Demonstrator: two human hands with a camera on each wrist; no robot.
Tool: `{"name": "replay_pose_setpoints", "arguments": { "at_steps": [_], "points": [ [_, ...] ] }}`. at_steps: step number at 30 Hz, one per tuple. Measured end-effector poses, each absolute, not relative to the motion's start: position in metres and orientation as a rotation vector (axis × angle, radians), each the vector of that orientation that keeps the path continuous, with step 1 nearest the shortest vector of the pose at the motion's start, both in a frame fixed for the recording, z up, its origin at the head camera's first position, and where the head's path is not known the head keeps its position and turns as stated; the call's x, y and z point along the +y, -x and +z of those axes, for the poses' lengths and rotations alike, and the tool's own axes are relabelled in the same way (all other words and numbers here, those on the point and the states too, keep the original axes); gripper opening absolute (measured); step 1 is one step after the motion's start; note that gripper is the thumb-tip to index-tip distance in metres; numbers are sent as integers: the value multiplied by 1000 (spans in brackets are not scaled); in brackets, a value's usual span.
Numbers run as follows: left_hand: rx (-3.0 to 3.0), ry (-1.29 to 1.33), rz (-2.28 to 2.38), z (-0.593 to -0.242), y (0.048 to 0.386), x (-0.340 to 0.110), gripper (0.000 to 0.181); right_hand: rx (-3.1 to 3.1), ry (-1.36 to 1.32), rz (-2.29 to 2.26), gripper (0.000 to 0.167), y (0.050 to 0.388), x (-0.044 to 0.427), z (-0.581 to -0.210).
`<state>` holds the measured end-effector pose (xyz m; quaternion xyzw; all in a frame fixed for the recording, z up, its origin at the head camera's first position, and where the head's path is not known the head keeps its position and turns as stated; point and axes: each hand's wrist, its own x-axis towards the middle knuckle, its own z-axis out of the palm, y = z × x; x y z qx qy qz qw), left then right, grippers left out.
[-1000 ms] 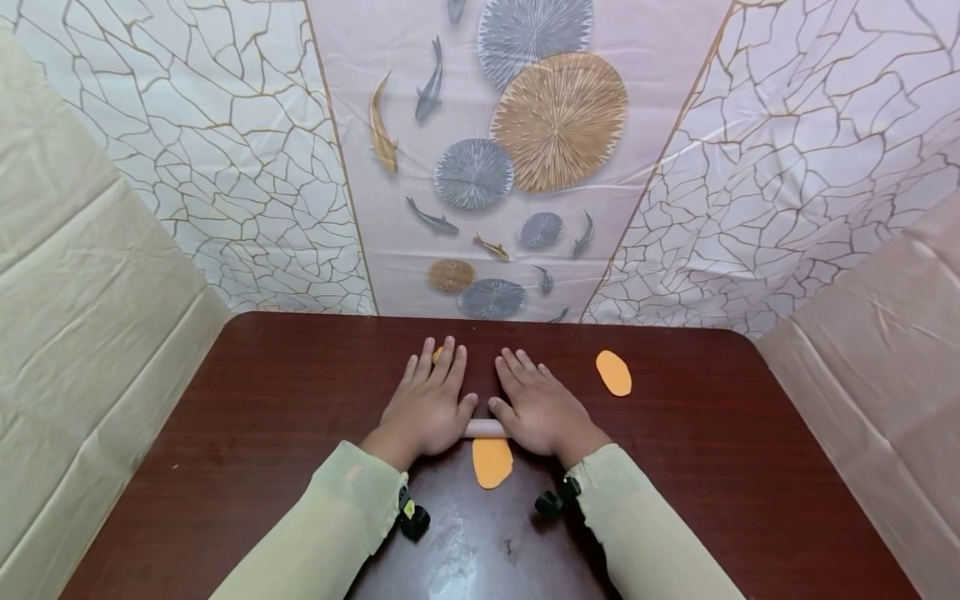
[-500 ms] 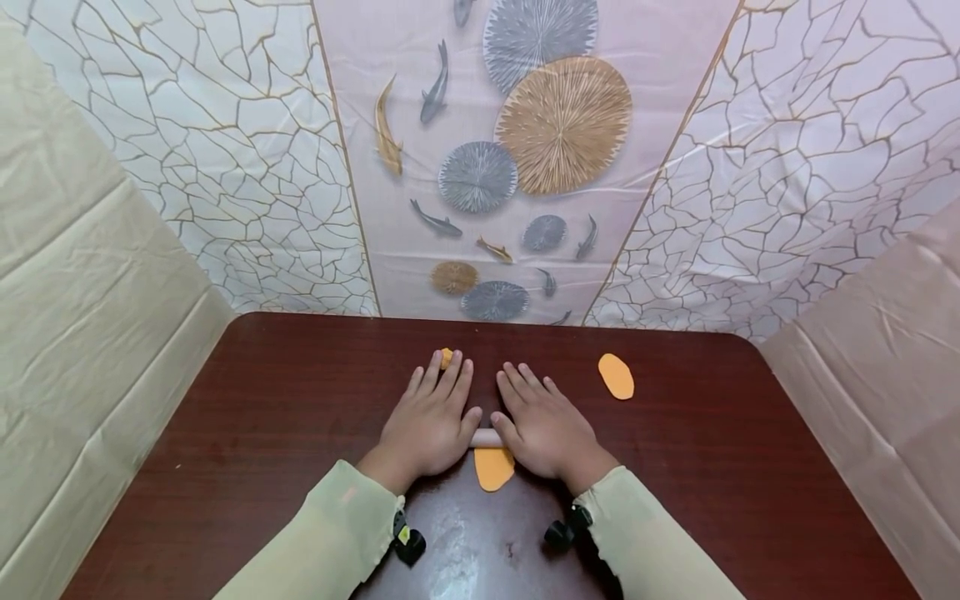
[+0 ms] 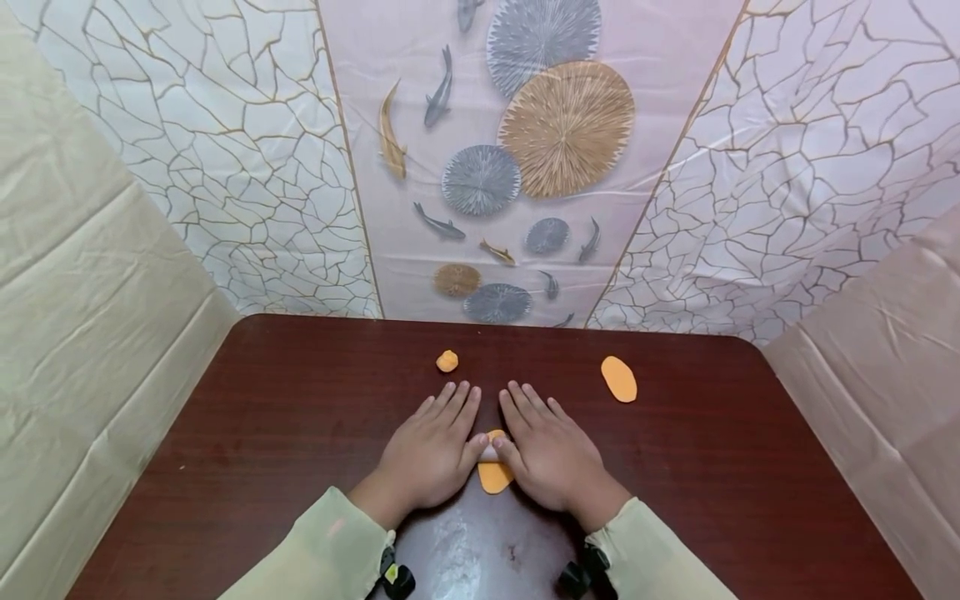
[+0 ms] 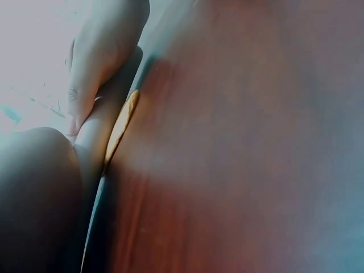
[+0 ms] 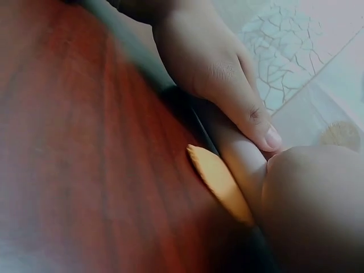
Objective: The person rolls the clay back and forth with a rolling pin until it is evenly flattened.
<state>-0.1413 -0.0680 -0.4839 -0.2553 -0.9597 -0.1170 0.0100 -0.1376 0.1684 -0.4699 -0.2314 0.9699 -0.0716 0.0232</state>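
Setting: a dark red-brown tabletop (image 3: pixel 300 400), rounded at its far corners, backed by a printed curtain (image 3: pixel 570 125) with gold and grey discs and fish; beige cloth panels (image 3: pixel 105 358) flank both sides. A pale patch of glare lies on the near part of the tabletop.

Both hands lie palm down on a pale rod (image 3: pixel 489 453), set crosswise before the person. Left hand (image 3: pixel 427 454): fingers straight, side by side, pointing away; not curled round anything. Right hand (image 3: pixel 558 454): likewise flat and extended. The thumbs point toward each other, tips near, with a short stretch of rod showing below them.

Flattened orange piece (image 3: pixel 495 479): under the rod, larger part on the near side, a small edge beyond it. Both wrist views show it thin, close against the rod.

Farther off: an orange lump (image 3: pixel 447 361) beyond the left fingertips; a flat orange oval (image 3: pixel 618 379) well apart, at far right.
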Motion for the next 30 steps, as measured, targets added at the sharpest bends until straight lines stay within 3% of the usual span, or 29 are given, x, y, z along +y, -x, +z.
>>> {"name": "replay_pose_setpoints", "arguments": {
  "at_steps": [30],
  "points": [
    [-2957, 1060, -245, -481, 57, -80, 84, 3107, 1008, -60, 79, 54, 180, -468]
  ]
}}
